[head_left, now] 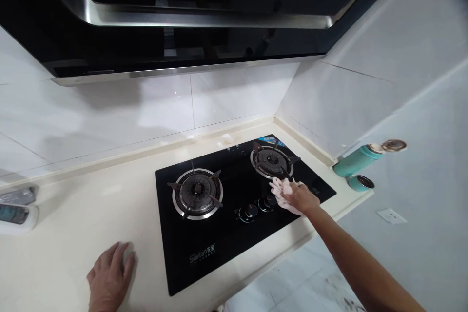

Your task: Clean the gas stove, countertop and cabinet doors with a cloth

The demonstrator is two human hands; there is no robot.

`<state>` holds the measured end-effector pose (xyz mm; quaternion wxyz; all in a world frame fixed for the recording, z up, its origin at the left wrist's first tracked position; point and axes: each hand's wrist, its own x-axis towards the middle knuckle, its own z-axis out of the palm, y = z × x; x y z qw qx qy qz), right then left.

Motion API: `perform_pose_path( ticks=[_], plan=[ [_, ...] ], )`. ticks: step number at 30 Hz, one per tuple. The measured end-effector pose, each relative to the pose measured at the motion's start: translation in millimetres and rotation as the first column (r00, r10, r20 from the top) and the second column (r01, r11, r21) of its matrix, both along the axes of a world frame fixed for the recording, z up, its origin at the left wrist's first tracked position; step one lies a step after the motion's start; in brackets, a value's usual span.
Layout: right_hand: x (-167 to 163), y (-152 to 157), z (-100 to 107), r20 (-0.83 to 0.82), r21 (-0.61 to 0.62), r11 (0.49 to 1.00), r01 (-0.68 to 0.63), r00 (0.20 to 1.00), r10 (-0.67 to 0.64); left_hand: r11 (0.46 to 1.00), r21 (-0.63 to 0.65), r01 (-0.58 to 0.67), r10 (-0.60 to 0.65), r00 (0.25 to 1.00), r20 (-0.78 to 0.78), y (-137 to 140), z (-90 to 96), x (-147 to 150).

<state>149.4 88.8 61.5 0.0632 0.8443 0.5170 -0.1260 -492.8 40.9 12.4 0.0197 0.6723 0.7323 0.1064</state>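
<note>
Head view: the right hand [302, 199] is clutching a pale pink cloth [281, 191] on the gas hob [237, 241]. The left hand [110, 277], loosely spread, is resting on the countertop [98, 200].

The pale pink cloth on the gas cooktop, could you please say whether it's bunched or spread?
Bunched: the pale pink cloth gathers in crumpled folds under the right hand.

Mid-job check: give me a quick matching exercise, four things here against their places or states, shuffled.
1. left hand
2. cloth
3. bottle
4. range hood

A. teal, at the right end of the counter
B. above the hob
C. in the fingers of the right hand
D. resting on the counter, left of the hob

Pairs: 1-D, 2-C, 3-A, 4-B
</note>
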Motion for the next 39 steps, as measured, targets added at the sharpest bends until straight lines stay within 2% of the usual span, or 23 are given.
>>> perform_pose_path(
  ticks=[2,4,7,10,12,15,19,21,23,25,27,29,33,37,39],
  plan=[
    [-1.9,-21.3,-4.1,0.027,0.014,0.999,0.045,0.999,-0.046,1.000,-0.019,-0.001,0.001,1.000,0.010,0.5,1.1,0.7],
    [-12.6,-42.6,-11.0,0.035,0.024,0.999,0.037,0.999,-0.037,1.000,-0.021,-0.002,0.003,1.000,0.011,1.3,1.5,1.6],
    [-44.9,-72.0,-23.9,0.016,0.039,0.998,-0.041,0.999,0.040,1.000,-0.011,-0.003,0.004,1.000,0.004,2.3,1.3,3.2],
    [-92.9,-92.7,-32.8,-0.043,0.079,0.982,-0.174,0.983,0.177,1.000,-0.011,-0.006,0.007,1.000,0.010,2.5,1.0,3.9],
    [-128.8,-99.1,-33.9,-0.103,0.131,0.954,-0.270,0.953,0.284,1.000,-0.002,-0.006,0.006,1.000,0.010,2.4,0.7,3.7],
    [-175.3,-100.9,-29.9,-0.190,0.222,0.924,-0.310,0.916,0.353,1.000,0.000,0.000,0.000,1.000,0.004,2.4,0.2,2.6],
    [-207.5,-104.4,-24.1,-0.315,0.332,0.879,-0.343,0.838,0.446,1.000,-0.004,0.001,-0.001,1.000,0.002,2.9,0.0,1.6],
    [-211.6,-108.8,-24.0,-0.369,0.350,0.853,-0.386,0.780,0.505,1.000,-0.007,-0.002,0.002,1.000,-0.002,3.1,0.1,1.6],
    [-207.8,-113.1,-26.6,-0.391,0.335,0.856,-0.395,0.768,0.507,1.000,-0.013,-0.006,0.006,1.000,-0.004,3.0,0.3,1.6],
    [-195.2,-115.7,-31.4,-0.341,0.300,0.902,-0.309,0.848,0.404,1.000,-0.015,-0.007,0.007,1.000,-0.006,2.7,0.3,1.6],
    [-175.8,-115.1,-36.8,-0.237,0.273,0.946,-0.172,0.942,0.239,1.000,-0.010,-0.005,0.004,1.000,-0.013,2.2,0.1,1.6],
    [-154.5,-110.0,-39.6,-0.153,0.260,0.961,-0.097,0.978,0.140,1.000,-0.005,-0.001,0.000,1.000,-0.021,1.5,0.0,1.7],
    [-127.5,-85.4,-29.2,-0.178,0.167,0.962,-0.217,0.953,0.245,1.000,-0.016,0.000,0.000,1.000,-0.018,0.7,0.2,2.2],
    [-123.9,-57.5,-7.8,-0.300,-0.005,0.951,-0.309,0.908,0.293,1.000,-0.020,-0.012,0.012,1.000,-0.014,2.1,-0.6,1.9],
    [-123.3,-49.9,-1.6,-0.320,-0.023,0.947,-0.320,0.900,0.297,1.000,-0.020,-0.016,0.016,1.000,-0.017,3.2,-1.4,1.4]
  ],
)
